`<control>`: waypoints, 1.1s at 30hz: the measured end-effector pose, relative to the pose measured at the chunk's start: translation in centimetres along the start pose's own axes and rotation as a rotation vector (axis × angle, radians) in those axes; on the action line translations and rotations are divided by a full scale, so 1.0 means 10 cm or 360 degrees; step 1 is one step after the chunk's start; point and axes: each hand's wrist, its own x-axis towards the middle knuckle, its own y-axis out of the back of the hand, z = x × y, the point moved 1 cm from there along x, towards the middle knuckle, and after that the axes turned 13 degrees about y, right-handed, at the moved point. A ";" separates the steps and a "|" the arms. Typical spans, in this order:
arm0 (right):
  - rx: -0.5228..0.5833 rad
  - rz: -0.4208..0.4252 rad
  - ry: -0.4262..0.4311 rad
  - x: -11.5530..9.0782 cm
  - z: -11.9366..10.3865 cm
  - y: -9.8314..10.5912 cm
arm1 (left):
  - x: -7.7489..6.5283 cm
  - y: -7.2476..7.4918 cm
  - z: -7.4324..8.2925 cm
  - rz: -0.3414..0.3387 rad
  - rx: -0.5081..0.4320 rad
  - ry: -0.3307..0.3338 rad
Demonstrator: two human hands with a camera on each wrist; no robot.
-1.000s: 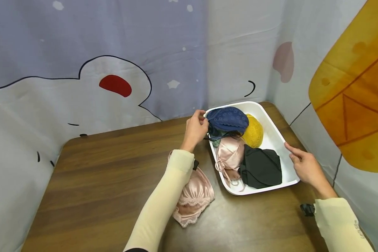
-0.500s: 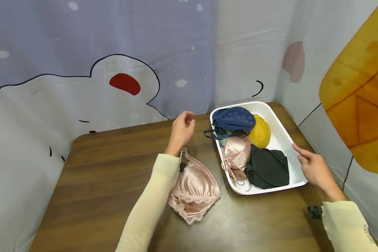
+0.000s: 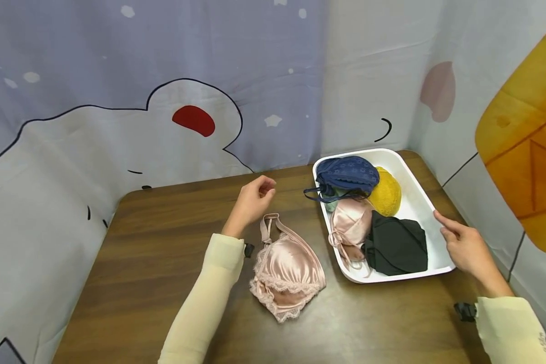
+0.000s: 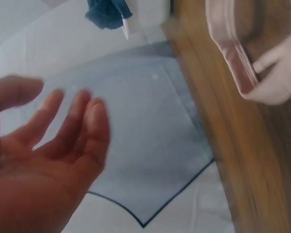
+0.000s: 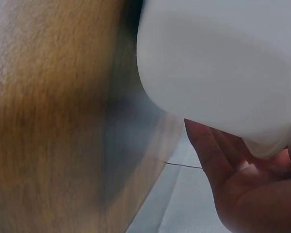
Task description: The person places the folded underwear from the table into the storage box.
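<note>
My left hand (image 3: pixel 251 203) hovers over the table, its fingers loosely bent and nothing in them, as the left wrist view also shows. Just below and right of it in the head view lies a pink satin bra (image 3: pixel 292 260) with lace trim; its strap (image 4: pixel 235 63) appears in the left wrist view. My right hand (image 3: pixel 470 248) grips the right rim of a white tray (image 3: pixel 411 194); in the right wrist view its fingers (image 5: pixel 208 155) reach under the tray. Inside lie a navy bra (image 3: pixel 349 174), a yellow one (image 3: pixel 387 193), another pink satin bra (image 3: pixel 351 220) and a folded black garment (image 3: pixel 397 246).
A pale green piece (image 3: pixel 331 206) shows partly beneath the navy bra, whose dark strap (image 3: pixel 310 194) hangs over the tray's left rim. The wooden table (image 3: pixel 164 263) meets a printed curtain (image 3: pixel 273 91) at the back and on both sides.
My left hand has let go of the navy bra at the tray's left edge and moved left, away from it. The view has shifted slightly left. The right hand stays on the tray rim.
</note>
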 end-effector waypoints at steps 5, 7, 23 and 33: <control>0.0005 -0.0004 -0.0004 0.01 0.00 -0.01 | -0.13 0.09 -0.14 -0.0223 0.0155 0.0047; 0.0007 -0.0006 -0.0007 0.01 -0.01 -0.01 | -0.20 0.13 -0.19 -0.0292 0.0195 0.0071; -0.0024 -0.0011 0.0000 -0.01 -0.01 0.00 | -0.71 0.15 -0.50 -0.0670 0.0246 0.0230; -0.0016 0.0008 0.0011 -0.01 -0.01 -0.01 | -1.00 0.05 -0.57 -0.0839 0.0226 0.0124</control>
